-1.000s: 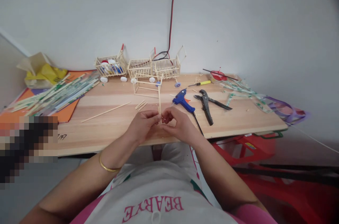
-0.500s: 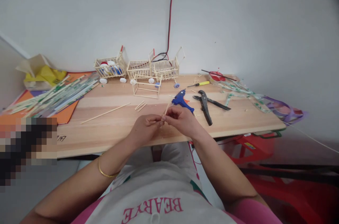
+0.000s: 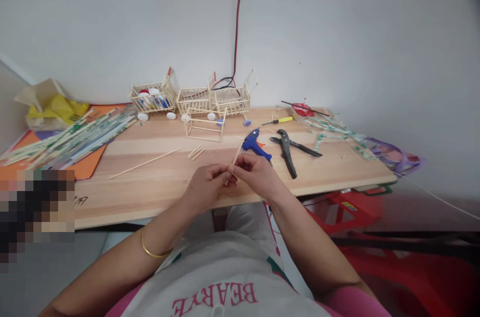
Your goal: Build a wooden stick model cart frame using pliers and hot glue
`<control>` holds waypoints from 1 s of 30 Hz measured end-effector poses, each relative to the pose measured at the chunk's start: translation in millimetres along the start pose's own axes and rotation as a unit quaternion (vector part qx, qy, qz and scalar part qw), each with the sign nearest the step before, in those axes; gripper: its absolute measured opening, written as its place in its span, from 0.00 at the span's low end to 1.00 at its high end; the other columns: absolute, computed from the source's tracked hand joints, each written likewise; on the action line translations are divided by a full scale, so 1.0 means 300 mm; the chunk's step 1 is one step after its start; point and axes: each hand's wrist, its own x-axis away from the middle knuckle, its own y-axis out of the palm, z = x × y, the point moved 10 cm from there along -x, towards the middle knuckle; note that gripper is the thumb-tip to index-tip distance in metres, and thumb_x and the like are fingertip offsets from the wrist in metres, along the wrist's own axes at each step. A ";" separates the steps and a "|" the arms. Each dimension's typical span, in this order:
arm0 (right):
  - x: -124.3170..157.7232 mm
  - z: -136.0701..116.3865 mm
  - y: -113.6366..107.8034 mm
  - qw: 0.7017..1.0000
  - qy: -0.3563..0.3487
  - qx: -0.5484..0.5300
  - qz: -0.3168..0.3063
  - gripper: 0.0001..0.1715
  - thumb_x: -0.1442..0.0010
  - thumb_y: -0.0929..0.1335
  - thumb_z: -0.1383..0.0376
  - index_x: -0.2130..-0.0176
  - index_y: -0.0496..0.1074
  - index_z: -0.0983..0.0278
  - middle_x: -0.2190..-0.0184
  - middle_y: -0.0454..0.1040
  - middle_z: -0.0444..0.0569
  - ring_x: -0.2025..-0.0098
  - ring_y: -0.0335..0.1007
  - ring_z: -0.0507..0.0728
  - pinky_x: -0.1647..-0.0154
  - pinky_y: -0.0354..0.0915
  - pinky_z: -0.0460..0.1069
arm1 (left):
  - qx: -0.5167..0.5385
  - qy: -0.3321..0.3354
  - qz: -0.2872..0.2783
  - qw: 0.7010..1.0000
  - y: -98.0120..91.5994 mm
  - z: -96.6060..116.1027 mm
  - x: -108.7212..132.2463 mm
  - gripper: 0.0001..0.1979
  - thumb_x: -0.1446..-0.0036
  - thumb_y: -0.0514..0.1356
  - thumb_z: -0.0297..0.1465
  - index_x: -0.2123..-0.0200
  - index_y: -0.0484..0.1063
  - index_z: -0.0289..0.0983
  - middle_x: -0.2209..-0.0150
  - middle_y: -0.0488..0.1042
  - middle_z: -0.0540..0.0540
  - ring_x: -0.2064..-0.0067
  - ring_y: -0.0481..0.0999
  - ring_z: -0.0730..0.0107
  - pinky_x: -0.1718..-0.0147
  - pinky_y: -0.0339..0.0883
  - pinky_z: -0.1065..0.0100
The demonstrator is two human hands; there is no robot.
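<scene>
Near the table's front edge, my left hand and my right hand meet, fingertips pinched on a thin wooden stick that slants up and away. Part of the stick is hidden by the fingers. Just beyond my right hand lies a blue hot glue gun, with black pliers to its right. Several short sticks and one long stick rest on the wood to the left. Farther back stands an open stick frame.
Small stick carts on wheels stand along the wall. A pile of sticks in wrappers lies on an orange sheet at left. At right are a yellow-handled tool, a red bowl, torn wrappers and red stools.
The view has shifted slightly, so the table things sit a little farther left. Between my fingers the stick shows more of its length; both hands stay together.
</scene>
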 end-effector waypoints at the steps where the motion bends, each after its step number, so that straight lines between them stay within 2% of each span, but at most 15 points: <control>1: 0.001 0.003 0.001 1.000 0.003 -0.003 -0.002 0.11 0.46 0.67 0.61 0.75 0.67 0.64 0.80 0.72 0.42 0.75 0.68 0.50 0.73 0.64 0.45 | -0.008 0.004 -0.002 1.000 0.001 0.001 -0.001 0.09 0.52 0.60 0.34 0.73 0.76 0.34 0.74 0.75 0.47 0.70 0.73 0.71 0.67 0.67 0.70; 10: 0.007 0.023 0.014 1.000 0.013 -0.012 -0.007 0.13 0.45 0.67 0.58 0.74 0.67 0.63 0.78 0.72 0.44 0.74 0.69 0.51 0.72 0.64 0.47 | -0.004 -0.010 0.009 1.000 -0.003 -0.022 0.003 0.10 0.52 0.60 0.35 0.72 0.76 0.34 0.75 0.75 0.48 0.71 0.72 0.72 0.69 0.66 0.71; 12: 0.008 0.008 0.025 0.999 -0.002 0.011 -0.030 0.13 0.44 0.66 0.58 0.74 0.68 0.64 0.77 0.72 0.44 0.74 0.68 0.51 0.72 0.64 0.46 | 0.001 -0.007 0.002 1.000 -0.001 -0.021 0.005 0.10 0.52 0.61 0.35 0.73 0.76 0.34 0.75 0.75 0.48 0.71 0.71 0.72 0.69 0.66 0.71; 14: 0.009 -0.005 0.005 0.997 -0.026 0.067 -0.037 0.11 0.45 0.67 0.57 0.69 0.70 0.63 0.75 0.72 0.44 0.73 0.67 0.51 0.71 0.63 0.46 | 0.009 -0.010 -0.005 1.000 -0.004 -0.027 0.005 0.10 0.53 0.61 0.36 0.74 0.76 0.34 0.75 0.75 0.48 0.70 0.72 0.71 0.68 0.67 0.71; 16: 0.008 -0.005 -0.077 0.985 -0.043 0.165 0.007 0.15 0.47 0.68 0.57 0.62 0.70 0.63 0.70 0.72 0.46 0.70 0.68 0.53 0.68 0.64 0.48 | 0.026 -0.022 0.007 0.999 -0.023 -0.043 0.003 0.10 0.54 0.63 0.36 0.74 0.76 0.34 0.74 0.75 0.48 0.70 0.73 0.71 0.68 0.68 0.70; 18: 0.014 0.010 -0.212 0.952 -0.038 0.291 0.089 0.21 0.48 0.69 0.55 0.56 0.69 0.63 0.63 0.73 0.50 0.62 0.68 0.57 0.61 0.64 0.51 | 0.051 -0.040 0.027 0.998 -0.050 -0.064 0.000 0.10 0.55 0.64 0.36 0.73 0.76 0.34 0.74 0.75 0.48 0.70 0.73 0.71 0.67 0.69 0.70; 20: 0.028 0.058 -0.363 0.891 0.024 0.425 0.158 0.32 0.51 0.69 0.50 0.51 0.66 0.65 0.54 0.70 0.58 0.51 0.65 0.64 0.51 0.60 0.57 | 0.076 -0.054 0.039 0.995 -0.069 -0.081 -0.003 0.10 0.55 0.65 0.36 0.72 0.76 0.34 0.73 0.75 0.48 0.71 0.73 0.72 0.66 0.69 0.69; 22: 0.050 0.142 -0.503 0.829 0.134 0.511 0.184 0.47 0.55 0.69 0.44 0.44 0.59 0.66 0.46 0.63 0.65 0.44 0.56 0.72 0.49 0.55 0.64 | 0.096 -0.063 0.041 0.993 -0.073 -0.093 -0.006 0.11 0.55 0.65 0.36 0.72 0.75 0.34 0.72 0.75 0.47 0.71 0.73 0.73 0.67 0.70 0.69; 24: 0.070 0.233 -0.595 0.792 0.234 0.541 0.160 0.55 0.58 0.67 0.38 0.41 0.55 0.67 0.45 0.60 0.69 0.42 0.52 0.76 0.50 0.53 0.68 | 0.109 -0.069 0.039 0.991 -0.070 -0.099 -0.007 0.11 0.55 0.65 0.36 0.72 0.75 0.33 0.72 0.75 0.47 0.70 0.73 0.73 0.68 0.70 0.69; 26: 0.079 0.305 -0.638 0.778 0.297 0.542 0.111 0.57 0.60 0.66 0.35 0.42 0.55 0.66 0.47 0.62 0.68 0.44 0.56 0.76 0.52 0.54 0.69 | 0.115 -0.070 0.035 0.990 -0.063 -0.101 -0.008 0.12 0.55 0.65 0.37 0.72 0.75 0.33 0.72 0.75 0.47 0.70 0.73 0.73 0.69 0.69 0.69; 30: 0.062 0.340 -0.670 0.755 0.325 0.566 0.062 0.52 0.61 0.66 0.35 0.48 0.63 0.67 0.51 0.66 0.67 0.49 0.63 0.74 0.56 0.59 0.63 | 0.111 -0.062 0.037 0.991 -0.065 -0.098 -0.006 0.12 0.55 0.65 0.37 0.73 0.75 0.33 0.73 0.74 0.47 0.71 0.72 0.73 0.69 0.69 0.70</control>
